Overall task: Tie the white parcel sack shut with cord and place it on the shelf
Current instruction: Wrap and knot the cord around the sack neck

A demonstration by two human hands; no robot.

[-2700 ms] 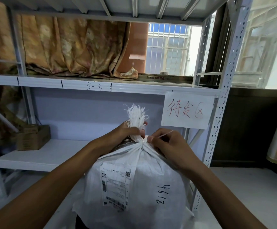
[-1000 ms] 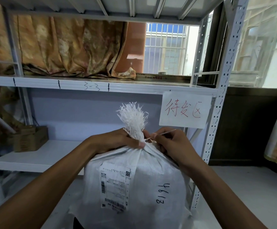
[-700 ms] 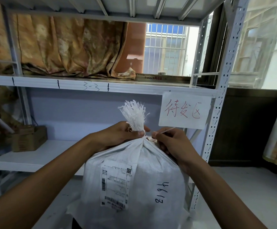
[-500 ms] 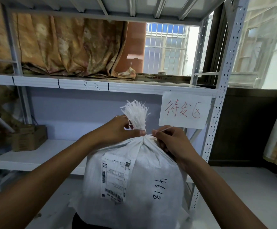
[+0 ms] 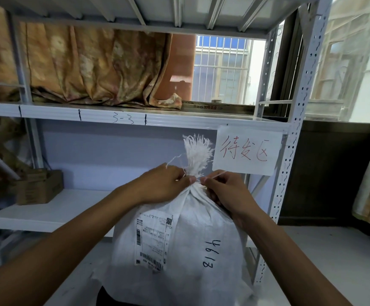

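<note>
White parcel sack (contents hidden) has hands pinching its cord.

sack base cut off; label print unreadable; cord wrap mostly hidden.

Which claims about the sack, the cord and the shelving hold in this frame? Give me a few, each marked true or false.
1. Both the left hand and the right hand pinch the cord at the gathered neck of the white parcel sack. True.
2. The sack lies on the lower shelf. False: it stands in front of the rack, under the hands.
3. The sack bears a shipping label and handwritten digits. True.
4. The cardboard box sits at the shelf's right end. False: it is at the left end.
5. The paper sign has black printed text. False: its characters are red and handwritten.
</note>
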